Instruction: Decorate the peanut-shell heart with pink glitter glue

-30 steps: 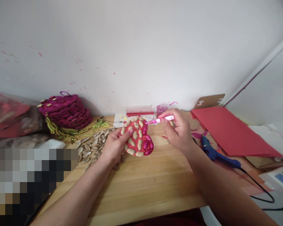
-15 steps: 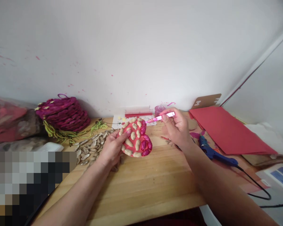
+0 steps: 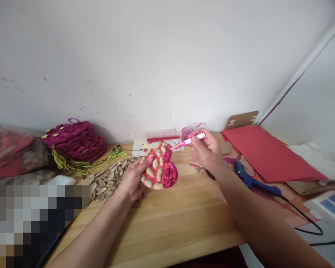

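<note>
1. The card is gripped above the table by the left hand, fingers closed.
2. The brush is pinched by the right hand, its tip held at painted peanuts.
3. Left of the card, shells are spread.

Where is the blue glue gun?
In the head view, the blue glue gun lies on the right, between the right forearm and the red sheets.

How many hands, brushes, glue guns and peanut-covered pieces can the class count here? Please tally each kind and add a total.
Hands (left hand, right hand): 2
White-handled brush: 1
Blue glue gun: 1
Peanut-covered red piece: 1
Total: 5
</note>
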